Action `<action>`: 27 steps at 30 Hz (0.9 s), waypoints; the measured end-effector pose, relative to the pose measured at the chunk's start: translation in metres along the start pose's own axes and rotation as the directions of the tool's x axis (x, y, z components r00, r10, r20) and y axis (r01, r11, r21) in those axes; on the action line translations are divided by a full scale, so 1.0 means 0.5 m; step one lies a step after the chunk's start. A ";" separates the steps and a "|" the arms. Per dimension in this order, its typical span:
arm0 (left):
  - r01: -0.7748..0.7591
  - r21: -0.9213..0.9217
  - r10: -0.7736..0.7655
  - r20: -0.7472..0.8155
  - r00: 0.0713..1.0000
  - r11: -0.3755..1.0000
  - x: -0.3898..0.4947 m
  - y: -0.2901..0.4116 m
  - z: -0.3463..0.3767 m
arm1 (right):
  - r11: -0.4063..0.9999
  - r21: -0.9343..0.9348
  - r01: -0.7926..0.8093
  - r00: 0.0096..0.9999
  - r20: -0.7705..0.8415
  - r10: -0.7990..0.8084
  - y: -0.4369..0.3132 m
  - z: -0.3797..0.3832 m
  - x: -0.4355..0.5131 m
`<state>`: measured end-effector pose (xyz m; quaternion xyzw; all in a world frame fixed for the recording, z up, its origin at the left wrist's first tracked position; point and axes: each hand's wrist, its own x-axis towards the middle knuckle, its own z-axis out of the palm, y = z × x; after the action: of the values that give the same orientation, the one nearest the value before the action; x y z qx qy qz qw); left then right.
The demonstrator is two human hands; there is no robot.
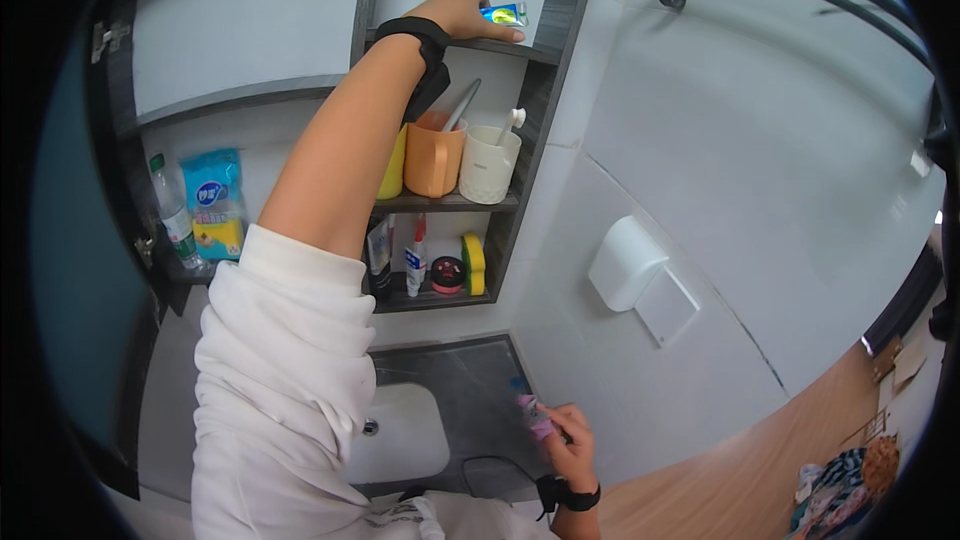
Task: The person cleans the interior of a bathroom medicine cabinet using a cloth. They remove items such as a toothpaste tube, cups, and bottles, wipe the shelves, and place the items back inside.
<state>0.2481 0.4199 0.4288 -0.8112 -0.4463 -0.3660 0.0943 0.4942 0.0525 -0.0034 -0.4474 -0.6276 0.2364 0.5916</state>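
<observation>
My left hand (pixel 454 13) is raised to the upper shelf (pixel 502 49) of a wall cabinet, its thumb by the shelf's front edge. It grips a small blue and green tube (pixel 506 14), whose flat crimped end points right. Much of the tube is hidden by the hand. Low on the right, my right hand (pixel 571 446) pinches a crumpled pink and clear packet (pixel 538 420) over the dark countertop (pixel 450 360). Under my left hand, an orange mug (pixel 435 161) with a grey-handled item in it stands beside a white cup (pixel 490 169) holding a toothbrush (pixel 510 127).
Below stand a white tube (pixel 413 270), a round black and pink tin (pixel 448 275) and a yellow-green sponge (pixel 474 264). A plastic bottle (pixel 174 214) and a blue wipes pack (pixel 214 202) occupy the left compartment. A white basin (pixel 409 435) lies beneath; a white dispenser (pixel 628 262) hangs on the wall.
</observation>
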 end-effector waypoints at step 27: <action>-0.216 -0.077 0.213 -0.048 0.976 0.973 0.033 -0.028 0.027 | 0.996 -0.012 -0.090 0.995 0.052 0.090 0.006 0.017 -0.022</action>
<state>0.2493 0.4450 0.4279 -0.8503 -0.3388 -0.3876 0.1091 0.4857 0.0468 -0.0132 -0.4717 -0.6234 0.2714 0.5614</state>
